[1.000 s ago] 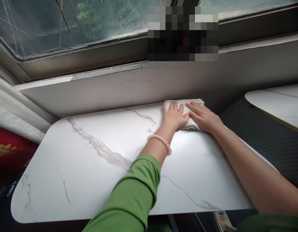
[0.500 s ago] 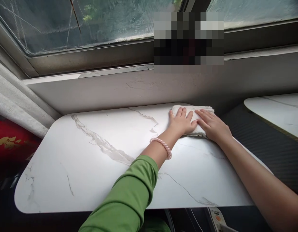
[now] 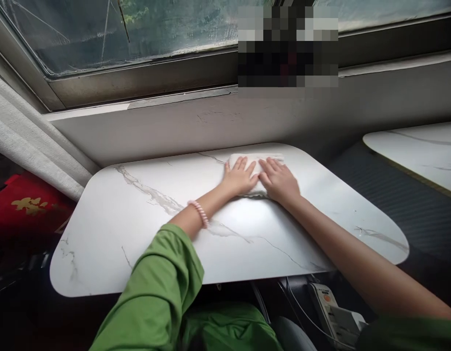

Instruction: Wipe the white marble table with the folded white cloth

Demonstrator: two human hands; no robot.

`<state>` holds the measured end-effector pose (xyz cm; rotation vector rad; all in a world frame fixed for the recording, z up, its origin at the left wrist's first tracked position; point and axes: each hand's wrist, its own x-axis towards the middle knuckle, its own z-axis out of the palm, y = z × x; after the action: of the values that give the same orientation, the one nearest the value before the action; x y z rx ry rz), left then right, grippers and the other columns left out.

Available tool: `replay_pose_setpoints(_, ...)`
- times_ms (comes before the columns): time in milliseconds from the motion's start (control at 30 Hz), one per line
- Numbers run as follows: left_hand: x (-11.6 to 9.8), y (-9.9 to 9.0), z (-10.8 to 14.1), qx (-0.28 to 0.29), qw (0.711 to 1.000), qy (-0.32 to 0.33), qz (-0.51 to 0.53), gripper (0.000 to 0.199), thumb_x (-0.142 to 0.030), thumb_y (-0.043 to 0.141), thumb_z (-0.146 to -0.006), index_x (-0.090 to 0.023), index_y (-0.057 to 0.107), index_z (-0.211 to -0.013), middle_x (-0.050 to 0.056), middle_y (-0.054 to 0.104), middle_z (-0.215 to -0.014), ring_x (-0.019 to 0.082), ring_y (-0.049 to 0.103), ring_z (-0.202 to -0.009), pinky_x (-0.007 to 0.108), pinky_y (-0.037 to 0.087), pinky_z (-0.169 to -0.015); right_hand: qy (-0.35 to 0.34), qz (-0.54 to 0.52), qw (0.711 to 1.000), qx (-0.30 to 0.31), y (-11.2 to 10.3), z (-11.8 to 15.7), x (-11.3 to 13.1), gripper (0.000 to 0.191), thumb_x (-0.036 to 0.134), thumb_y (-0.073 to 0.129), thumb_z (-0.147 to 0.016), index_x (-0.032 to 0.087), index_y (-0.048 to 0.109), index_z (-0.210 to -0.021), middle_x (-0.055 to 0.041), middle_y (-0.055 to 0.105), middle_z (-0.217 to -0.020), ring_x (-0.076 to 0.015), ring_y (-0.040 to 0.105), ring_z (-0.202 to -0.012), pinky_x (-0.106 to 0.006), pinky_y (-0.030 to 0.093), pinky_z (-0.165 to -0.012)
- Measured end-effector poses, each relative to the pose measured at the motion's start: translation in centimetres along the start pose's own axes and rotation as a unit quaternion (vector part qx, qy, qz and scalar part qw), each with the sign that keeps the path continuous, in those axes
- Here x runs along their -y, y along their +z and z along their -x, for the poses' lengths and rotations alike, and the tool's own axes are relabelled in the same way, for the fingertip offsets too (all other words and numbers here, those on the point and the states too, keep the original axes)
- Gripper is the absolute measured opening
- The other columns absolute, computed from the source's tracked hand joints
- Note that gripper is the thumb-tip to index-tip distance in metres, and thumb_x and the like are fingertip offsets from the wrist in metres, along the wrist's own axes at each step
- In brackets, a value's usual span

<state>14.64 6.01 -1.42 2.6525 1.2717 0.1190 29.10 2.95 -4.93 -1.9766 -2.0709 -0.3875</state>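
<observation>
We find the left hand (image 3: 242,179) flat, fingers spread, and the right hand (image 3: 283,182) flat, fingers closer together, upon a folded white cloth (image 3: 256,189). It lies beneath both, towards one o'clock on the white, grey-veined, round-cornered tabletop (image 3: 101,234).

Creased green left sleeve (image 3: 152,285), pale pink ridged bracelet (image 3: 199,213), shadowed green right sleeve (image 3: 408,334), rumpled green top (image 3: 228,325)

Head camera: worn by the person (image 3: 148,287) there, above the tabletop (image 3: 247,219), on its near side
Facing: forward and down across the tabletop
Tabletop: near, spanning most of the view's width
Window (image 3: 166,29): beyond the tabletop, cropped above
</observation>
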Motion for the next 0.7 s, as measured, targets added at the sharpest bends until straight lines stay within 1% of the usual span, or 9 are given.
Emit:
replay_pose_setpoints(100,4.5,-1.3,4.1,-0.004,0.999,-0.041,-0.014,0.056,-0.04,0.021,-0.098,-0.017,0.021,-0.149,0.01,0.013,-0.158,0.022,0.008,-0.145,0.053,0.012,-0.114,-0.007,-0.056,0.998,0.016,-0.8,-0.9,6.5,0.054,0.027,0.028,-0.091,0.008,0.043,-0.139,-0.0205,0.043,-0.144,-0.0315,0.038,-0.133,-0.054,0.033,-0.103)
replay_pose_setpoints(200,9.4,-2.9,9.3,-0.005,0.995,-0.099,-0.027,0.056,-0.041,0.022,-0.098,-0.019,0.02,-0.149,0.009,0.013,-0.157,0.023,0.009,-0.145,0.052,0.016,-0.114,-0.053,-0.104,0.993,0.026,-1.3,-2.0,13.9,0.055,0.026,0.03,-0.091,0.006,0.041,-0.14,-0.0211,0.04,-0.146,-0.0321,0.035,-0.135,-0.054,0.029,-0.106)
replay_pose_setpoints(300,14.0,-4.4,15.7,-0.02,0.984,-0.173,-0.049,0.054,-0.038,0.023,-0.098,-0.018,0.022,-0.149,0.01,0.015,-0.157,0.022,0.01,-0.145,0.049,0.017,-0.114,-0.106,-0.165,0.98,0.036,-2.0,-2.6,21.8,0.056,0.027,0.033,-0.09,0.004,0.04,-0.141,-0.0217,0.037,-0.147,-0.0331,0.032,-0.136,-0.054,0.024,-0.108)
replay_pose_setpoints(367,16.8,-5.2,20.3,-0.026,0.97,-0.231,-0.069,0.052,-0.036,0.021,-0.099,-0.02,0.023,-0.148,0.009,0.017,-0.157,0.023,0.012,-0.144,0.055,0.014,-0.113,-0.145,-0.206,0.967,0.039,-2.7,-2.5,27.1,0.056,0.027,0.035,-0.09,0.002,0.041,-0.14,-0.0235,0.036,-0.147,-0.0339,0.03,-0.137,-0.053,0.02,-0.11)
replay_pose_setpoints(433,19.2,-6.0,24.9,-0.033,0.957,-0.276,-0.082,0.052,-0.035,0.02,-0.098,-0.021,0.023,-0.148,0.009,0.018,-0.157,0.023,0.013,-0.144,0.056,0.016,-0.112,-0.181,-0.24,0.952,0.048,-3.6,-2.0,32.1,0.057,0.028,0.037,-0.09,0.0,0.04,-0.14,-0.0251,0.035,-0.147,-0.0346,0.029,-0.137,-0.054,0.018,-0.111)
replay_pose_setpoints(500,21.1,-6.7,29.2,-0.033,0.95,-0.298,-0.09,0.052,-0.034,0.02,-0.098,-0.02,0.024,-0.148,0.009,0.019,-0.156,0.023,0.014,-0.144,0.053,0.019,-0.112,-0.209,-0.261,0.94,0.062,-4.6,-1.0,36.4,0.06,0.03,0.038,-0.09,-0.002,0.037,-0.141,-0.0256,0.034,-0.147,-0.035,0.029,-0.137,-0.053,0.016,-0.112)
replay_pose_setpoints(567,22.3,-7.4,33.0,-0.032,0.944,-0.309,-0.108,0.053,-0.033,0.02,-0.097,-0.018,0.025,-0.147,0.01,0.023,-0.155,0.023,0.018,-0.143,0.049,0.021,-0.112,-0.231,-0.261,0.934,0.077,-5.7,0.2,39.8,0.062,0.035,0.036,-0.091,-0.001,0.036,-0.141,-0.0236,0.034,-0.148,-0.0339,0.028,-0.138,-0.051,0.015,-0.113)
replay_pose_setpoints(633,22.7,-8.1,36.1,-0.029,0.937,-0.32,-0.134,0.053,-0.033,0.019,-0.096,-0.017,0.027,-0.146,0.011,0.028,-0.153,0.023,0.024,-0.141,0.05,0.022,-0.112,-0.248,-0.249,0.932,0.085,-6.7,1.4,42.0,0.062,0.039,0.032,-0.092,0.004,0.036,-0.143,-0.0174,0.035,-0.149,-0.0311,0.027,-0.139,-0.047,0.015,-0.115)
replay_pose_setpoints(700,22.3,-8.5,38.5,-0.029,0.929,-0.332,-0.163,0.053,-0.032,0.021,-0.094,-0.017,0.032,-0.144,0.012,0.036,-0.149,0.026,0.034,-0.137,0.053,0.024,-0.11,-0.279,-0.248,0.924,0.078,-7.4,2.5,43.1,0.059,0.041,0.029,-0.092,0.014,0.035,-0.144,-0.0077,0.036,-0.15,-0.0268,0.025,-0.141,-0.046,0.013,-0.116)
